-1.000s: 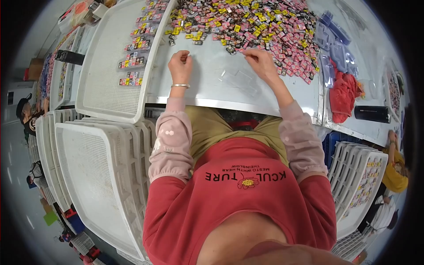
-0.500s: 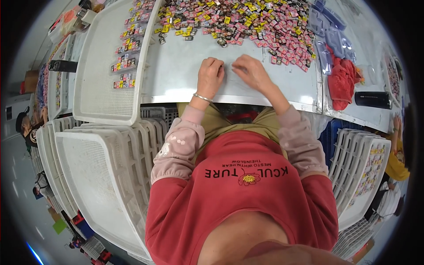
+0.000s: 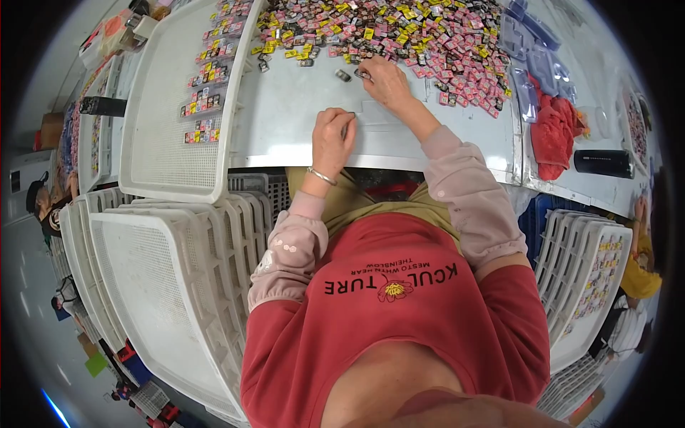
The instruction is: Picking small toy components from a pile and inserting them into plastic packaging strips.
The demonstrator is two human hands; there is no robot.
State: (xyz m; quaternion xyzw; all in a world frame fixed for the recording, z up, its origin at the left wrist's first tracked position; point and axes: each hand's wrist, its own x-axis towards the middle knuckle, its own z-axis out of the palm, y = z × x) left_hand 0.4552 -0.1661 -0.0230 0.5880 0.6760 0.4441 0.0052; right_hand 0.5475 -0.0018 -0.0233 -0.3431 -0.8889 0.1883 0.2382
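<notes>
A broad heap of small rectangular pieces [image 3: 457,60] in pink, yellow and black covers the far part of the table. At the heap's near edge, my right hand [image 3: 391,87] pinches a small dark piece [image 3: 364,74] between thumb and fingers. Just left of those fingertips, another small dark piece [image 3: 343,75] lies apart from the heap and looks blurred. My left hand [image 3: 332,139] is closed above the table nearer to me, wearing a bracelet at the wrist. Something small and dark shows at its fingertips, too little to name.
On the left lies a white mesh tray [image 3: 160,153] with rows of filled clear holders [image 3: 203,105]. Stacked white trays [image 3: 143,264] stand below the table edge. Clear plastic holders [image 3: 539,60], a red cloth [image 3: 551,135] and a black cylinder [image 3: 603,162] are at right.
My right hand has moved away from me to the heap's edge and now pinches a dark piece. My left hand has shifted slightly toward me and left. A dark piece now lies apart nearby.
</notes>
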